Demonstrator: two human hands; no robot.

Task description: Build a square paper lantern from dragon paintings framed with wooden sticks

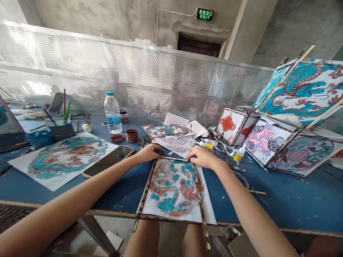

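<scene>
A painted dragon sheet (173, 187) lies at the table's front edge, framed by thin wooden strips (199, 194) along its sides and top. My left hand (150, 151) rests at the sheet's top left corner, fingers curled down onto the top strip. My right hand (200, 156) presses on the top right corner, fingers bent over the strip's end. Both forearms reach in from the bottom of the view.
A phone (108, 160) and a larger dragon painting (64, 157) lie to the left, with a water bottle (113, 113) and paint jars (132, 135) behind. Glue bottles (239, 153), finished framed panels (268, 141) and a big dragon panel (305, 89) stand right. A perforated metal screen (134, 78) backs the blue table (294, 203).
</scene>
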